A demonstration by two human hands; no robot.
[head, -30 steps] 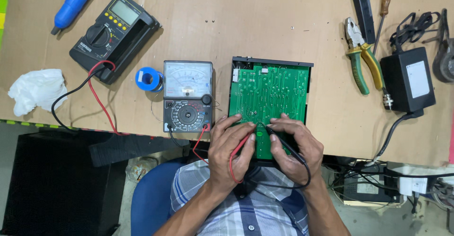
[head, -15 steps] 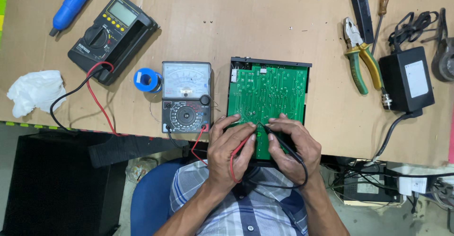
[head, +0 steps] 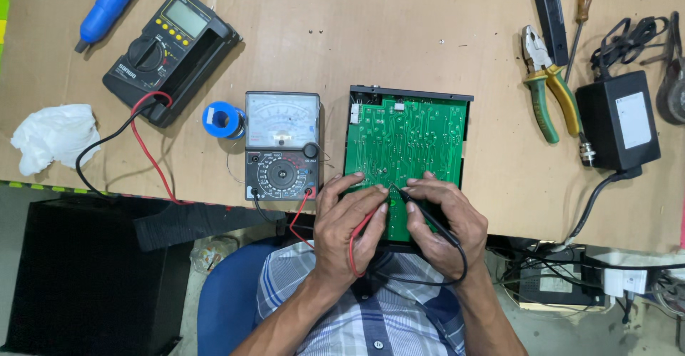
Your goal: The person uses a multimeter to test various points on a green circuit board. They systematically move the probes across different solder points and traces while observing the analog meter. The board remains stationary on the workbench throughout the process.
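Note:
A green circuit board lies solder side up in a black case at the table's near edge. My left hand grips a red test probe whose tip rests on the board's lower part. My right hand grips a black test probe, tip down on the board close to the red one. Both leads run to an analog multimeter just left of the board.
A digital multimeter with red and black leads, a solder spool, a white tissue and a blue tool lie to the left. Pliers, a screwdriver and a black power adapter lie to the right.

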